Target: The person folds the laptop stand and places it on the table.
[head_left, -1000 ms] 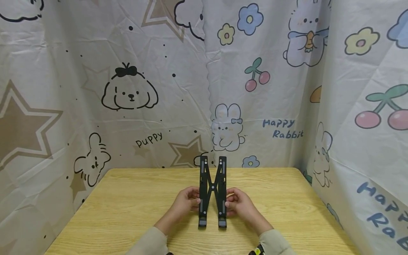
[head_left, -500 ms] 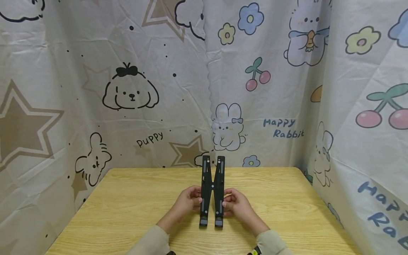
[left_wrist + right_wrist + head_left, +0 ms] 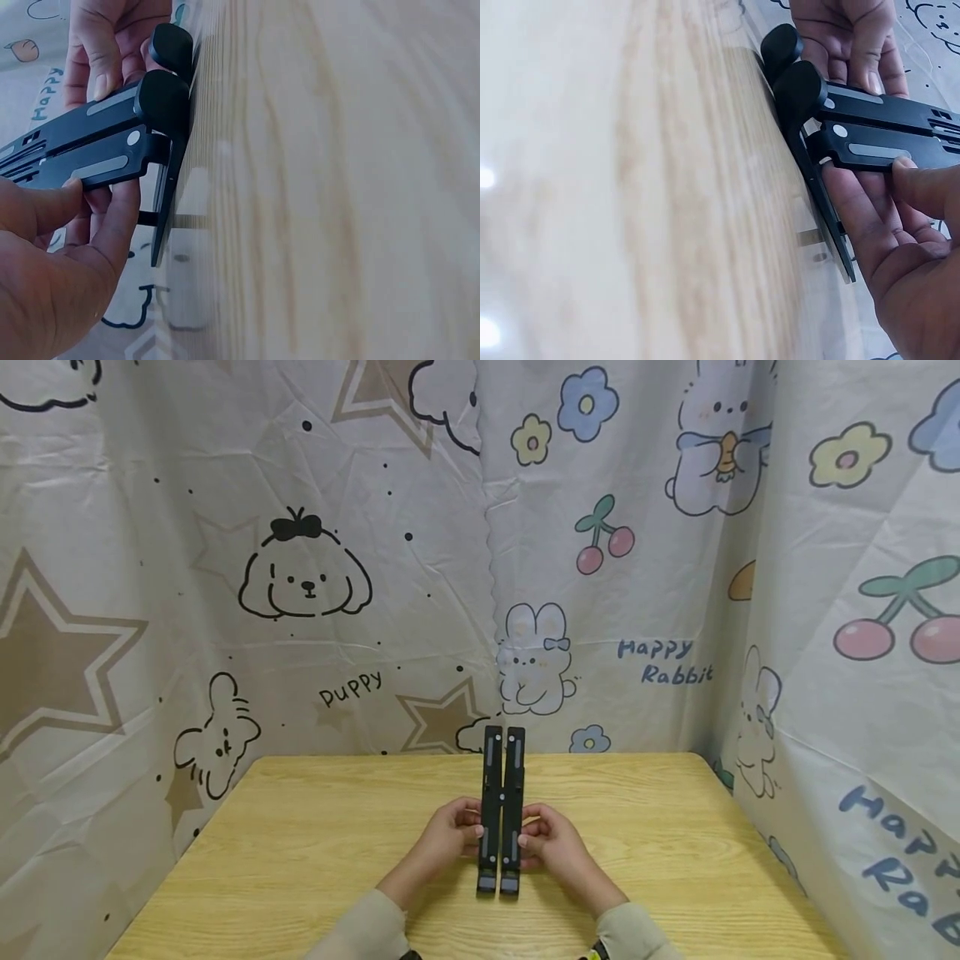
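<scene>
Pinching a black stand [image 3: 502, 797], both hands [image 3: 447, 835] [image 3: 557, 839] face printed curtains [image 3: 435, 568] across a wooden table [image 3: 315, 827].

Smooth matt stand [image 3: 512, 810], glossy wood-grained tabletop [image 3: 337, 827], creased cloth curtain [image 3: 420, 610], matt cloth sleeves [image 3: 367, 928]

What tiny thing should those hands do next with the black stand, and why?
I'd probably ease the two bars of the black stand gently together: a thin gap shows between them, and the left hand and right hand hold opposite outer sides, so an inward push looks easy.
</scene>
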`<state>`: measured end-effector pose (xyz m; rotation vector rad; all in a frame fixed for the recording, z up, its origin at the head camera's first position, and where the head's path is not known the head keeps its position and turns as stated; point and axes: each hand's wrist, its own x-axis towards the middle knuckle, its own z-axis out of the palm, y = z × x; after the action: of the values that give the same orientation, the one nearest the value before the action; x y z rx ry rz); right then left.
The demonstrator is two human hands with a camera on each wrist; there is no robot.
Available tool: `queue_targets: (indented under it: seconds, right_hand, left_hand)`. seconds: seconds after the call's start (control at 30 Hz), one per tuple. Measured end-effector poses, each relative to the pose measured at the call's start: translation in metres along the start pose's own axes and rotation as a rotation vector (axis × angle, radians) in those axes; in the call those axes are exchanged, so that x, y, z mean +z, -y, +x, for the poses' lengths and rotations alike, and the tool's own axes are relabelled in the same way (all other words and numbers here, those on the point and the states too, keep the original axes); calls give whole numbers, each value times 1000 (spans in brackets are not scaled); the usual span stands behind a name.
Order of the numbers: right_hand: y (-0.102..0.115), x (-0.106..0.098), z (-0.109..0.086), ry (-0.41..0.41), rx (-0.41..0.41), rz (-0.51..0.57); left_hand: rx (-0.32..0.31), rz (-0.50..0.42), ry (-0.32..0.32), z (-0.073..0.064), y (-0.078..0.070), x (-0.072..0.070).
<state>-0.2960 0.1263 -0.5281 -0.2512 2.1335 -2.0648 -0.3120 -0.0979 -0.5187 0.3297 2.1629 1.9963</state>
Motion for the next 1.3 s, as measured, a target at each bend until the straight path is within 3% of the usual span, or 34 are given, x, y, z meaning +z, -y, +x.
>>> queue_targets:
  seconds: [0.27, 0.6, 0.83, 1.0, 1.3]
  right_hand:
    - [-2, 0, -1, -15, -5, 7]
    - [-1, 0, -2, -29, 2, -1]
    - [1, -4, -2, -63, -49, -120]
    - [13, -21, 2, -102, -68, -217]
    - [42, -56, 13, -29, -184, -315]
  left_hand:
    - [-3, 4, 0, 0, -2, 8]
    - [-5, -6, 21, 3, 2, 9]
    - [-10, 80, 38, -4, -1, 6]
    - [-23, 108, 70, -11, -7, 2]
    - [45, 348, 160, -25, -6, -7]
